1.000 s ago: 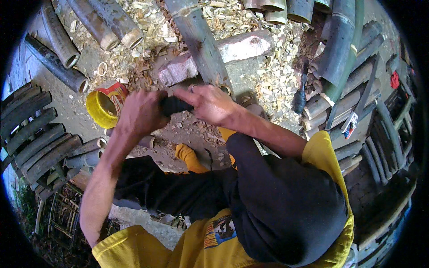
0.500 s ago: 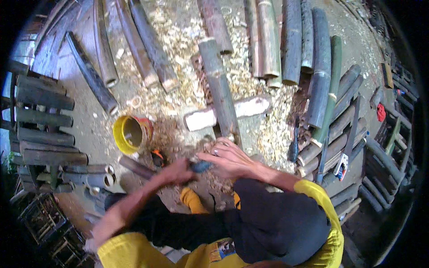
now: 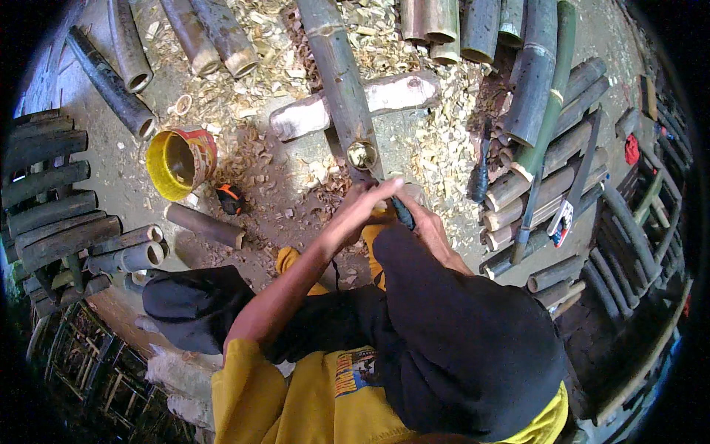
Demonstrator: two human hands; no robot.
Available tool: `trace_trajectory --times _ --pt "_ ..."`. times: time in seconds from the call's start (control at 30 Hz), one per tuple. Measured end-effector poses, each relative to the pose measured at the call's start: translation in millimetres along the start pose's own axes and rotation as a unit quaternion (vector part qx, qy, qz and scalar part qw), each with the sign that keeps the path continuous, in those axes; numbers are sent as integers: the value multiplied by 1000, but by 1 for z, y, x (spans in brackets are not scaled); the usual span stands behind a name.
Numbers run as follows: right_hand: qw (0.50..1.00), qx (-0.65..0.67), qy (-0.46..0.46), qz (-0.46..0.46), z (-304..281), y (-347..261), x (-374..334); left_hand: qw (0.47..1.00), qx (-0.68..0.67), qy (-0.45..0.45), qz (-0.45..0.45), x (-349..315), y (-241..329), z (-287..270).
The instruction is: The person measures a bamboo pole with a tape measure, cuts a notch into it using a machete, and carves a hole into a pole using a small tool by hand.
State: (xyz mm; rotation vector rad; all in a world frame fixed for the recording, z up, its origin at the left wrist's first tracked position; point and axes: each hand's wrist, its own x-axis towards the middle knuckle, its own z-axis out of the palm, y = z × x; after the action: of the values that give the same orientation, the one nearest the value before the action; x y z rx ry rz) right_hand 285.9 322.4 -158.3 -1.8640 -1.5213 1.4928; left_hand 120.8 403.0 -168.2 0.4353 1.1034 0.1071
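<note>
A grey-brown bamboo pole [image 3: 342, 81] points toward me, its cut hollow end facing my hands. It rests across a pale log [image 3: 299, 118]. Just below that open end, my left hand [image 3: 359, 213] is closed at the neck of a narrow tool with a dark blue handle [image 3: 404, 213]; its lower fingers are hidden. The tool's slim grey front part reaches up to the rim of the bamboo. My right hand [image 3: 430, 231] is closed around the handle, close against my left hand and beside my raised knee. Pale shavings lie around the pole.
A yellow bucket [image 3: 167, 189] stands at left, near an orange and black object [image 3: 230, 198] and a short bamboo piece [image 3: 203, 226]. More bamboo poles [image 3: 529, 96] lie at right, beside a saw [image 3: 580, 177] and another dark-handled tool [image 3: 481, 183]. Stacked bamboo [image 3: 55, 200] fills the left.
My left hand has swung right and up to the bamboo's end. My right hand has left the pole for the blue handle. The view has shifted, with the scene moving up.
</note>
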Motion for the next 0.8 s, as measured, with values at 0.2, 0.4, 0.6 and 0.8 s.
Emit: trace_trajectory --times 0.2,0.4,0.6,0.8 --pt "985 -148 -77 46 -48 -35 42 953 275 -27 127 54 4 2" --pt "895 -377 -217 -100 -99 -75 95 955 -284 3 86 39 22 20" --pt "700 -588 -203 -349 -98 -93 139 783 -579 -105 204 56 1 27" --pt "618 -581 -299 -436 -117 -89 176 623 -744 -149 191 69 -2 66"
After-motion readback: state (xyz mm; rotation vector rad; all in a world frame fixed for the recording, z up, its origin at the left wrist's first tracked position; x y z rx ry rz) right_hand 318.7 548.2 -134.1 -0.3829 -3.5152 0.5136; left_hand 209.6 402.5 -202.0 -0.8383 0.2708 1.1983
